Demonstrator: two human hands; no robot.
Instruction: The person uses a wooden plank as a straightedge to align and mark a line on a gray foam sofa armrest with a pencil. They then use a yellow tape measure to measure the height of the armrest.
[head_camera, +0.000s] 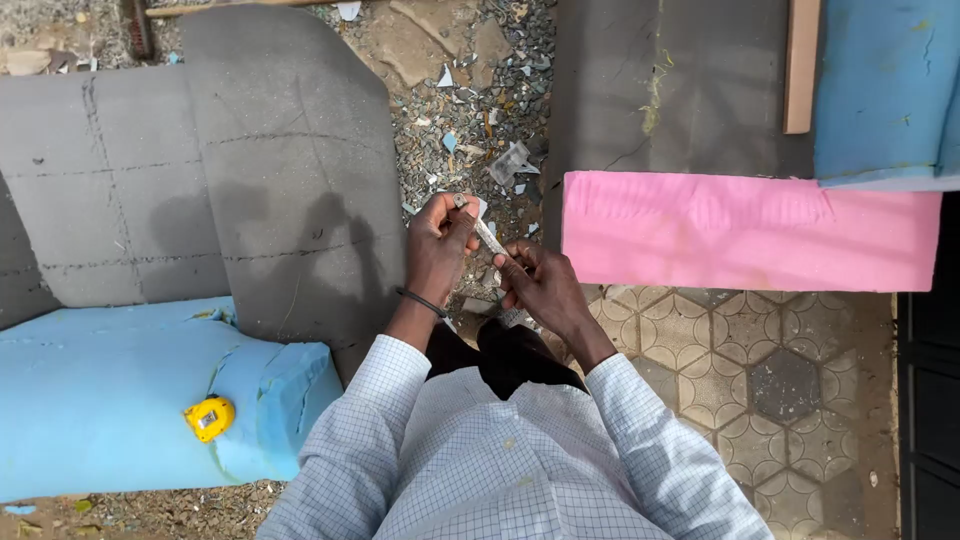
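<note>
- While we look down past our checked sleeves, both hands meet over the gravel, between the grey foam slab (290, 170) and the pink foam block (750, 230).
- Our left hand (437, 245) pinches the upper end of a thin metal blade (488, 238).
- Our right hand (540, 285) grips its lower end.
- Its long axis runs diagonally from upper left to lower right, equally near both hands.
- A yellow tape measure (209, 417) lies well apart on blue foam (100, 400).

Grey foam (290, 170); pink foam (750, 230); blue foam (110, 400); yellow tape measure (209, 417); white checked shirt (500, 460).
</note>
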